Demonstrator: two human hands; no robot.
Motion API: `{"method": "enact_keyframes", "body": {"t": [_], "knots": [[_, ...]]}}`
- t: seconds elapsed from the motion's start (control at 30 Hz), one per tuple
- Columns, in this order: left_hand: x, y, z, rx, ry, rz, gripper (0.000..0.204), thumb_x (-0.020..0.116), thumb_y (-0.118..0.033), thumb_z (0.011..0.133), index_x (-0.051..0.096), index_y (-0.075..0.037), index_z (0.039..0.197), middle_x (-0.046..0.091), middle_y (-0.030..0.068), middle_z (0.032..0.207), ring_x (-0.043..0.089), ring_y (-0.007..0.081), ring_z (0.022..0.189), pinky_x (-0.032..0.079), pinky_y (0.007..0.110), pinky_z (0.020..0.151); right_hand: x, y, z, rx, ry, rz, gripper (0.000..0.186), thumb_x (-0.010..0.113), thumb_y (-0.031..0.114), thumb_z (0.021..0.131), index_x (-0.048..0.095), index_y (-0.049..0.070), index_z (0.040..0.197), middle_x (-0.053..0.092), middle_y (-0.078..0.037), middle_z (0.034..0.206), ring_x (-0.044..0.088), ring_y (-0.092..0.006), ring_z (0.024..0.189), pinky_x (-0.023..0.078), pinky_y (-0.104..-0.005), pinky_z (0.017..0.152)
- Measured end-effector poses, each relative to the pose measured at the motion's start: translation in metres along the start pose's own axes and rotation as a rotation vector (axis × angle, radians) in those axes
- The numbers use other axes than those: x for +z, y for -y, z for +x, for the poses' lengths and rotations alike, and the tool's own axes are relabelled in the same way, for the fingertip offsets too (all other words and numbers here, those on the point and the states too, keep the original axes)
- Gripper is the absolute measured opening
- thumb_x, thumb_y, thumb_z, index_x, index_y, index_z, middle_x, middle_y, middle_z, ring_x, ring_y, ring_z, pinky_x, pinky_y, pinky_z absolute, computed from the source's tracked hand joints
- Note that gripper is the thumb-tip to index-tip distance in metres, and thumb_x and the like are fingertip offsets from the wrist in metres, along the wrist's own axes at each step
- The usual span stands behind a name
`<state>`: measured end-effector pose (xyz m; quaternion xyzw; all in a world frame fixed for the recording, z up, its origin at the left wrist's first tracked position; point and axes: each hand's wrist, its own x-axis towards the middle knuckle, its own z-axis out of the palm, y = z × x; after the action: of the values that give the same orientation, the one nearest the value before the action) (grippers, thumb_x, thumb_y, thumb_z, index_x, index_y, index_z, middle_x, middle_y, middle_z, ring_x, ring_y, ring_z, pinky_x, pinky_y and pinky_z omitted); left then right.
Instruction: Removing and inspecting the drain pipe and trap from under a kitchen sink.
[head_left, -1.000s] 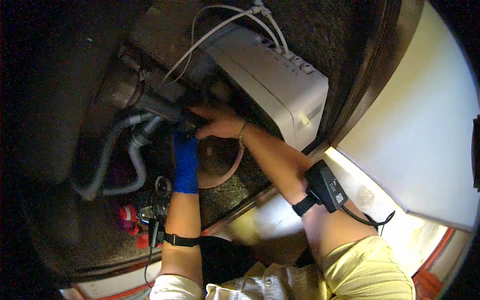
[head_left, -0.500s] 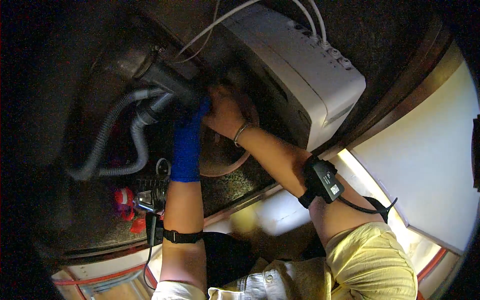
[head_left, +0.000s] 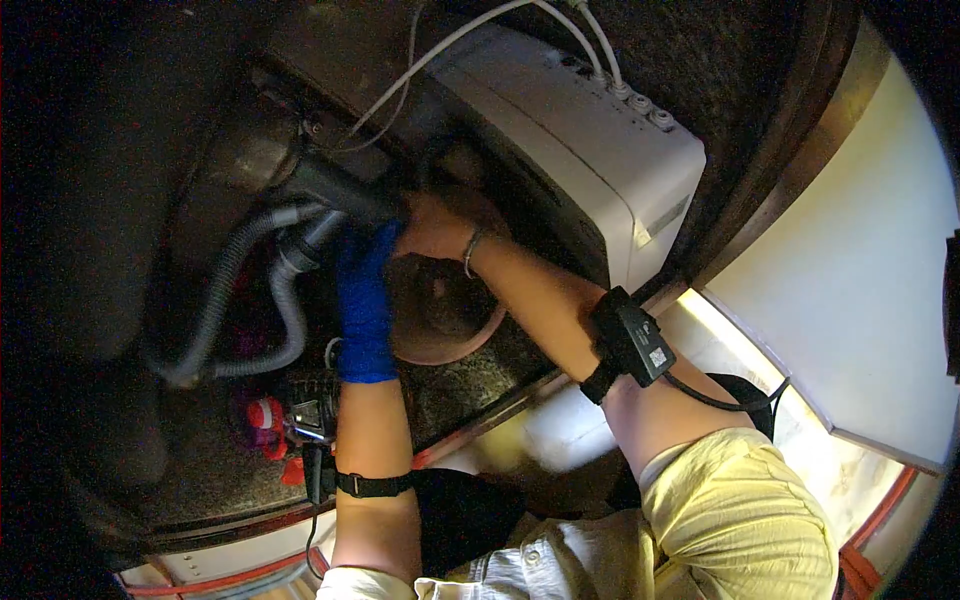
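Observation:
A dark grey drain pipe point(head_left: 340, 190) slants across the dim cabinet, with two ribbed grey hoses point(head_left: 225, 270) branching from it. My left hand point(head_left: 370, 265), in a blue glove, meets the underside of the pipe near its right end. Its fingers are hidden in shadow behind the pipe. Bare and with a bracelet at the wrist, my right hand point(head_left: 432, 228) is closed at the pipe's right end, close beside the glove; its fingertips are lost in the dark. Below both hands stands a round pinkish-brown basin point(head_left: 450, 350).
A large white box-shaped appliance point(head_left: 590, 150) with white tubes point(head_left: 440, 55) fills the right side, close to my right forearm. Left of my left forearm lie a red-capped item point(head_left: 265, 415) and a shiny metallic piece point(head_left: 312, 420). The cabinet's front edge point(head_left: 490, 410) runs under my arms.
The view has shifted a little, and more of the basin's inside shows. Both hands remain at the pipe's right end, the right one slightly lower and closer to the glove.

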<state>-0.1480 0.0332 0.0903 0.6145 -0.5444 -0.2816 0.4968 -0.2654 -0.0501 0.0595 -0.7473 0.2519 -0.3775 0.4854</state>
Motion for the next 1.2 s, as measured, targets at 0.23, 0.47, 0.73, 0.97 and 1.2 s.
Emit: {"method": "enact_keyframes", "body": {"t": [0.23,0.47,0.73,0.97,1.2], "knots": [[-0.008,0.000,-0.006,0.136,-0.034,0.178,0.032,0.056,-0.014,0.081,0.054,0.001,0.109,0.054,0.0111,0.113,0.049,0.0207,0.105,0.037,0.033,0.091,-0.013,0.032,-0.008,0.070,0.118,0.009,0.061,0.075,0.020,0.048,0.055,0.000,0.102,0.061,-0.018,0.094,0.058,-0.0303,0.085,0.047,-0.0361,0.076],[-0.010,0.011,0.001,0.072,-0.112,0.091,0.033,0.056,-0.016,0.081,0.054,0.001,0.109,0.054,0.0103,0.111,0.049,0.0205,0.104,0.037,0.032,0.091,-0.008,0.024,-0.003,-0.097,0.053,0.028,0.064,0.075,0.022,0.048,0.055,0.000,0.104,0.061,-0.018,0.095,0.057,-0.0316,0.089,0.047,-0.0376,0.079],[-0.005,0.018,0.005,0.015,-0.088,-0.021,0.037,0.055,-0.019,0.081,0.051,0.002,0.112,0.052,0.0101,0.113,0.048,0.0223,0.103,0.037,0.033,0.089,-0.001,0.007,0.003,-0.028,0.061,-0.042,0.066,0.074,0.025,0.052,0.051,0.002,0.110,0.059,-0.019,0.100,0.056,-0.0308,0.094,0.045,-0.0352,0.082],[-0.012,0.017,0.001,0.038,-0.098,-0.009,0.038,0.054,-0.018,0.082,0.049,0.002,0.113,0.051,0.0114,0.115,0.046,0.0220,0.106,0.036,0.033,0.091,-0.003,0.027,-0.007,-0.091,0.014,0.014,0.068,0.076,0.018,0.050,0.049,-0.002,0.109,0.058,-0.020,0.101,0.055,-0.0304,0.096,0.044,-0.0345,0.084],[0.000,0.069,-0.015,-0.090,-0.117,-0.512,0.038,0.043,-0.021,0.087,0.045,0.001,0.118,0.047,0.0125,0.119,0.044,0.0243,0.109,0.035,0.034,0.093,0.004,0.014,-0.002,-0.175,-0.021,0.077,0.072,0.078,0.023,0.049,0.049,-0.003,0.109,0.056,-0.021,0.104,0.054,-0.0325,0.099,0.041,-0.0361,0.087]]}}
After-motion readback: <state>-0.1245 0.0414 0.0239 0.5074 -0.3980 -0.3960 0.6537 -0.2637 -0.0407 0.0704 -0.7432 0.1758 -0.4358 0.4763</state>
